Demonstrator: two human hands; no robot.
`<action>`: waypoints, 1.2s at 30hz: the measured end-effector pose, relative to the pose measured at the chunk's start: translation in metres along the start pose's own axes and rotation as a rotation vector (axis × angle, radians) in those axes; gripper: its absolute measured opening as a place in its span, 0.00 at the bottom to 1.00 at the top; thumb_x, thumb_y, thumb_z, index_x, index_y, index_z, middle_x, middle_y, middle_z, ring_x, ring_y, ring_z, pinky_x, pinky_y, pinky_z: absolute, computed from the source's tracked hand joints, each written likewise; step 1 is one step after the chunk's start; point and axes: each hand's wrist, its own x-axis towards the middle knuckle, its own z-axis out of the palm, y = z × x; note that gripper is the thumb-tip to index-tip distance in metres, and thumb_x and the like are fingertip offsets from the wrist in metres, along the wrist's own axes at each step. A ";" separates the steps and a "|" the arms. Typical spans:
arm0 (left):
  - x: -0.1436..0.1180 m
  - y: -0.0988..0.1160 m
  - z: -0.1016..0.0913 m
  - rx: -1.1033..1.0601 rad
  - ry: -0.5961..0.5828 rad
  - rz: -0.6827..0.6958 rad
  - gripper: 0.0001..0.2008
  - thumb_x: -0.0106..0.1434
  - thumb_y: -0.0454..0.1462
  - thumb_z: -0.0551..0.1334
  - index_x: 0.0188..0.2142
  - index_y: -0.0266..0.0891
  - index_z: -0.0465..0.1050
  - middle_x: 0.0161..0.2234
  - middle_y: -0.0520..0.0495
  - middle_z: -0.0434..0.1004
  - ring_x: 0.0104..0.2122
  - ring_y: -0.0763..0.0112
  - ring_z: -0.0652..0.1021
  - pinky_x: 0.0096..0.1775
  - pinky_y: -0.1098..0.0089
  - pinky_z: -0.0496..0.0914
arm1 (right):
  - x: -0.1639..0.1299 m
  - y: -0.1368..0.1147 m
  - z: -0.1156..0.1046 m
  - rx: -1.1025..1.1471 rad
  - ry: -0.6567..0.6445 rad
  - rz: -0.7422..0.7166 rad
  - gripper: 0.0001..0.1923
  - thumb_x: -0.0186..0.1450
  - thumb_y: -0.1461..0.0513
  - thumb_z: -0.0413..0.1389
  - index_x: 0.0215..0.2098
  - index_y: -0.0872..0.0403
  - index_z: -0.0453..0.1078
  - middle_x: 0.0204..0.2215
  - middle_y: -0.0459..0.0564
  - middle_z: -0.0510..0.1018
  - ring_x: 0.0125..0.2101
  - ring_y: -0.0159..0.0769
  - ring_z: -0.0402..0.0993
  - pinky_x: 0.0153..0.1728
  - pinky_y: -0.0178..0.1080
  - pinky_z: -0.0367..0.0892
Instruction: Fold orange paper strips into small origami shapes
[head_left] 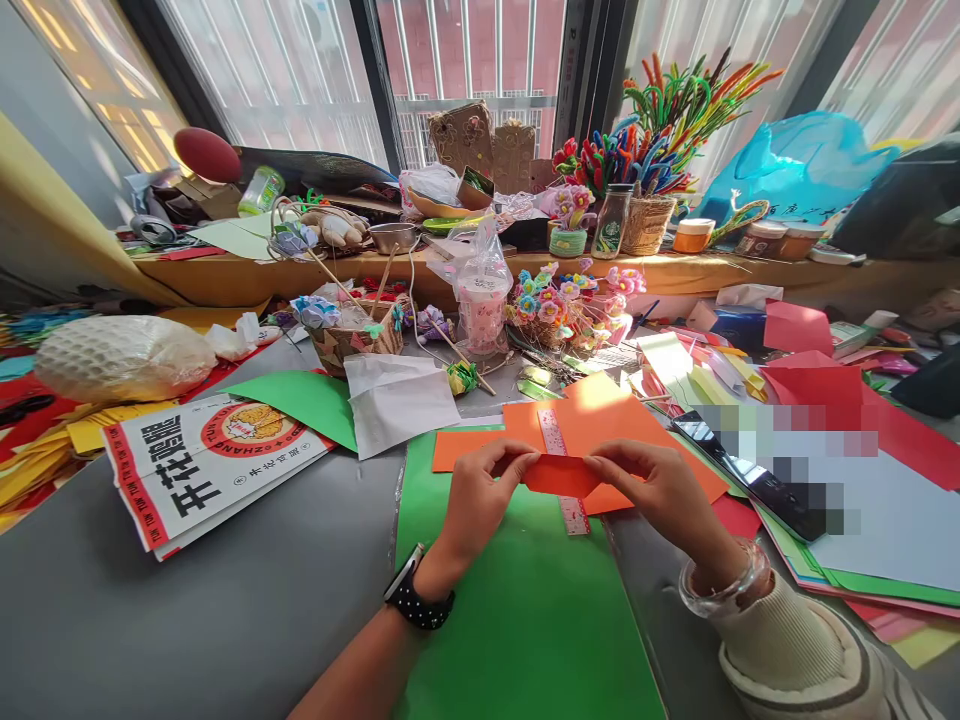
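Observation:
My left hand (476, 500) and my right hand (660, 490) both pinch a small folded orange-red paper (559, 474) between thumbs and fingers, just above a large green sheet (525, 610) on the grey table. A pink ruler (564, 470) lies under the paper, across a bigger orange sheet (600, 425). My left wrist wears a black watch (416, 597). On my right wrist sits a clear bangle (724, 590).
A black phone (750, 470) lies right of my hands on stacked coloured sheets. A printed paper bag (202, 465) and a white netted bundle (120, 355) lie left. Baskets of paper flowers (559, 300), a plastic cup (480, 305) and pipe cleaners (660, 120) crowd the back.

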 end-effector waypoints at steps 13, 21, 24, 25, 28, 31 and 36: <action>-0.002 0.002 0.004 0.011 -0.062 0.021 0.09 0.54 0.40 0.57 0.27 0.37 0.72 0.26 0.49 0.75 0.28 0.71 0.74 0.30 0.75 0.67 | -0.002 -0.003 0.006 0.015 -0.073 0.023 0.12 0.57 0.56 0.50 0.27 0.54 0.71 0.24 0.48 0.76 0.25 0.35 0.71 0.25 0.33 0.67; -0.003 0.001 0.006 0.005 -0.085 0.018 0.09 0.54 0.40 0.57 0.27 0.37 0.72 0.26 0.49 0.75 0.27 0.72 0.73 0.30 0.75 0.67 | -0.001 -0.004 0.007 0.031 -0.094 0.052 0.12 0.57 0.56 0.50 0.27 0.54 0.71 0.23 0.47 0.76 0.25 0.34 0.72 0.24 0.32 0.67; -0.002 0.002 0.004 -0.001 -0.067 0.012 0.09 0.54 0.40 0.57 0.27 0.37 0.72 0.26 0.49 0.75 0.27 0.72 0.74 0.30 0.76 0.67 | -0.001 -0.005 0.007 0.029 -0.083 0.051 0.11 0.56 0.56 0.51 0.27 0.55 0.71 0.23 0.47 0.77 0.25 0.34 0.72 0.25 0.32 0.67; -0.002 0.003 0.003 -0.014 -0.042 0.001 0.09 0.53 0.40 0.57 0.27 0.37 0.72 0.26 0.49 0.75 0.28 0.72 0.74 0.30 0.76 0.67 | 0.000 -0.004 0.006 0.038 -0.071 0.044 0.11 0.56 0.57 0.51 0.26 0.55 0.71 0.23 0.47 0.77 0.26 0.34 0.72 0.25 0.32 0.67; 0.000 0.002 0.000 -0.046 -0.006 -0.035 0.09 0.52 0.41 0.58 0.27 0.36 0.72 0.26 0.49 0.75 0.27 0.71 0.74 0.29 0.75 0.67 | 0.001 -0.002 0.002 0.057 -0.060 0.040 0.11 0.57 0.57 0.51 0.26 0.54 0.71 0.24 0.48 0.77 0.27 0.35 0.72 0.27 0.33 0.67; 0.000 0.001 0.001 -0.059 -0.032 -0.046 0.10 0.52 0.41 0.58 0.26 0.36 0.72 0.26 0.49 0.75 0.27 0.71 0.74 0.29 0.75 0.67 | 0.001 -0.001 0.003 0.053 -0.065 0.042 0.11 0.57 0.57 0.51 0.26 0.55 0.71 0.24 0.48 0.77 0.26 0.35 0.72 0.27 0.33 0.66; 0.001 0.002 -0.001 -0.088 -0.016 -0.070 0.09 0.52 0.41 0.58 0.27 0.36 0.72 0.26 0.49 0.74 0.27 0.72 0.73 0.30 0.75 0.66 | 0.001 -0.002 0.000 0.078 -0.078 0.047 0.12 0.57 0.57 0.50 0.27 0.55 0.71 0.23 0.48 0.77 0.26 0.34 0.72 0.27 0.31 0.66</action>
